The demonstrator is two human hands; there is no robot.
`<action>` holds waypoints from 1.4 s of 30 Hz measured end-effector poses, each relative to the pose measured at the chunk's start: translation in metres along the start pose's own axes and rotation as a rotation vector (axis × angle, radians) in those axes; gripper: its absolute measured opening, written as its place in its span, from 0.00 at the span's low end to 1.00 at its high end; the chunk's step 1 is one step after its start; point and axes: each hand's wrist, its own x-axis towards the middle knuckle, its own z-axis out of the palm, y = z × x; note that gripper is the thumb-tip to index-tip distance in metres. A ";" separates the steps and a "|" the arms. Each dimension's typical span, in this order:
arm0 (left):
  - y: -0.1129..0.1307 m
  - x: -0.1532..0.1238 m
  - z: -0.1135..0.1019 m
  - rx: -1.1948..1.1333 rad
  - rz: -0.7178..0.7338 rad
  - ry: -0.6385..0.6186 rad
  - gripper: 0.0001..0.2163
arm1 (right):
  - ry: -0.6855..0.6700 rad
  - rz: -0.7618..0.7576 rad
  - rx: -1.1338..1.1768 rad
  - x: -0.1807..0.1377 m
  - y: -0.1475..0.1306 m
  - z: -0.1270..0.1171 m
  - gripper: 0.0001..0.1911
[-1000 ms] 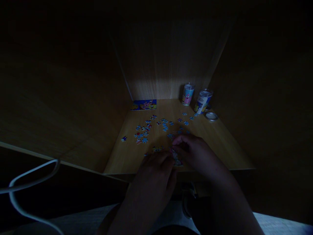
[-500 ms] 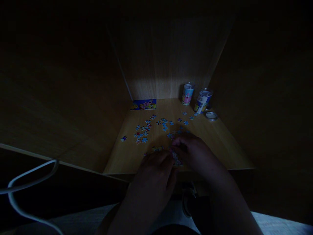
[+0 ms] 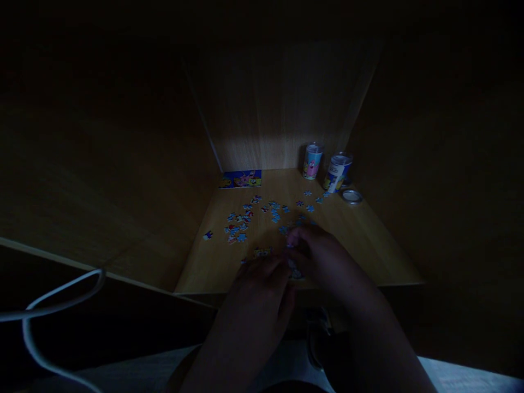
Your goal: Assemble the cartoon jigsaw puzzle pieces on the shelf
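Note:
My right hand [image 3: 319,254] is closed in a pinch on a small jigsaw piece [image 3: 290,245], mostly covered by the fingertips. Just below the pinch, a cluster of joined jigsaw pieces [image 3: 295,270] lies near the shelf's front edge. My left hand [image 3: 262,286] curls its fingers and thumb at the cluster's left side, hiding part of it; its grip is dim. Beyond the left knuckles lies a yellow group of pieces [image 3: 262,252]. Loose pieces are scattered farther back, with a red and blue pile [image 3: 241,222] on the left and blue pieces [image 3: 275,213] in the middle.
Two cartoon-printed cans, one pink and blue [image 3: 312,164] and one dark blue [image 3: 336,176], stand back right, beside a round lid [image 3: 352,197]. A picture card [image 3: 240,179] lies back left. Wooden walls enclose the shelf [image 3: 364,251]. A white cable [image 3: 61,289] hangs at left.
The view has tilted slightly, so the shelf and its contents sit a little lower. Both hands stay close together at the joined pieces, with only a small shift of the right fingers.

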 end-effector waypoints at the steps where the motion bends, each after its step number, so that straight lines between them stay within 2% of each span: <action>1: 0.000 0.000 0.000 -0.002 -0.002 -0.002 0.13 | 0.003 0.000 0.031 0.000 0.000 -0.001 0.07; 6: -0.002 -0.001 0.002 -0.003 -0.008 0.020 0.14 | 0.115 0.029 0.104 -0.002 0.005 -0.020 0.03; 10: -0.004 -0.002 0.004 0.011 0.016 0.007 0.12 | 0.281 0.197 -0.091 -0.010 0.025 -0.048 0.08; 13: -0.007 -0.002 0.007 0.023 0.022 0.019 0.12 | 0.285 0.293 -0.227 -0.014 0.043 -0.057 0.09; 15: -0.009 -0.002 0.008 0.030 0.027 0.036 0.12 | 0.289 0.290 -0.271 -0.014 0.052 -0.056 0.09; 20: -0.010 -0.001 0.008 0.044 0.055 0.051 0.11 | 0.348 0.159 -0.326 -0.011 0.057 -0.050 0.09; 24: -0.010 0.002 0.008 0.082 0.056 0.082 0.13 | 0.264 0.062 -0.249 -0.010 0.047 -0.050 0.09; 29: -0.009 0.002 0.009 0.095 0.053 0.065 0.12 | 0.150 -0.023 -0.238 -0.009 0.036 -0.043 0.05; 36: -0.002 -0.002 0.009 0.072 0.037 0.022 0.14 | 0.072 -0.026 -0.220 -0.007 0.042 -0.038 0.01; 42: -0.001 -0.003 0.013 0.078 0.042 0.034 0.18 | 0.080 -0.028 -0.191 -0.008 0.040 -0.038 0.02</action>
